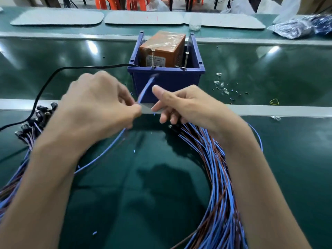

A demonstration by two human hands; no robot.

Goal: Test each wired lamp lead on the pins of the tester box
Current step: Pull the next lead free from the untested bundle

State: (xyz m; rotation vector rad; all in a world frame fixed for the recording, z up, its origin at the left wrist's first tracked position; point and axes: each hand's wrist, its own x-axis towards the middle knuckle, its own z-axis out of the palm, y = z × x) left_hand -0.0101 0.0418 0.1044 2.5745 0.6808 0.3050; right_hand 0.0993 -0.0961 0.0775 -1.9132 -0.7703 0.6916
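A blue plastic tester box [167, 81] stands on the green belt, holding an orange unit [162, 49]. Two upright screw pins [153, 58] [186, 60] rise from its front rim. My left hand [100, 103] pinches a blue lead [146, 88], whose blurred free end points up toward the box front, below the pins. My right hand [186, 106] hovers just right of the lead, thumb raised and fingers loosely curled over the top of a thick bundle of blue and brown leads [215, 169]. Whether it holds a lead I cannot tell.
A black power cable [46, 83] runs left from the box. Black lamp heads [36, 121] with their wires lie at the left. Small bulbs and black bits [222, 87] are scattered at the right, beside a yellow rubber band [274, 101]. Grey mats [143, 17] lie at the back.
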